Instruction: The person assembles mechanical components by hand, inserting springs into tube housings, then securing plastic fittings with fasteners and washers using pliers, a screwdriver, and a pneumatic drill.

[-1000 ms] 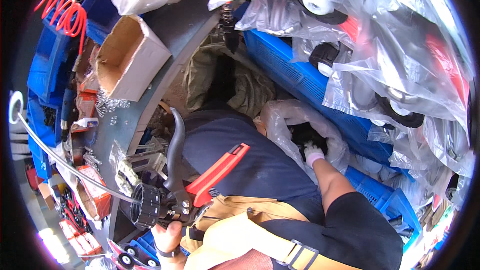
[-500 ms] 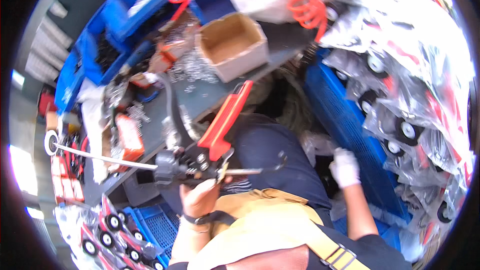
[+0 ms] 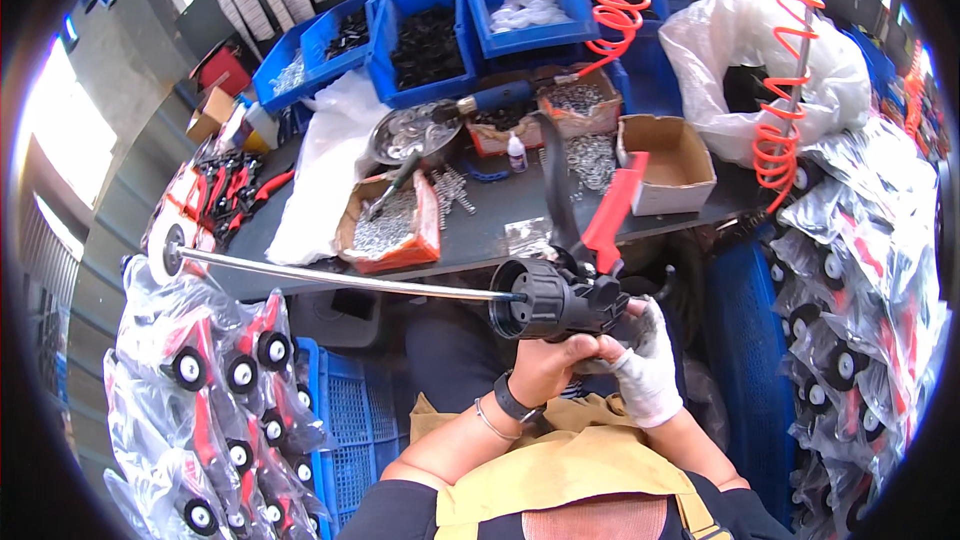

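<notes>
A caulking gun point(image 3: 565, 302) lies sideways before my lap, with a black round collar, a long metal rod point(image 3: 350, 282) reaching left and a white plunger disc point(image 3: 168, 252) at the rod's tip. Its red trigger point(image 3: 614, 212) and black handle point up and away from me. My bare left hand point(image 3: 552, 362), with a dark band on the wrist, is closed round the underside of the black body. White-gloved, my right hand point(image 3: 646, 372) grips the body's right end, its thumb near my left hand's fingers. Whatever small part may be between those fingers is hidden.
The bench point(image 3: 470, 230) holds an open box of small metal parts point(image 3: 385, 230), loose springs, a metal bowl point(image 3: 412, 132), a power driver point(image 3: 498, 96) and a cardboard box point(image 3: 680, 185). Blue bins point(image 3: 420, 45) stand behind; red coiled hoses point(image 3: 620, 10) hang. Bagged guns point(image 3: 210, 390) crowd both sides.
My right hand has come up from beside the right blue crate and now grips the caulking gun. The view has turned toward the bench.
</notes>
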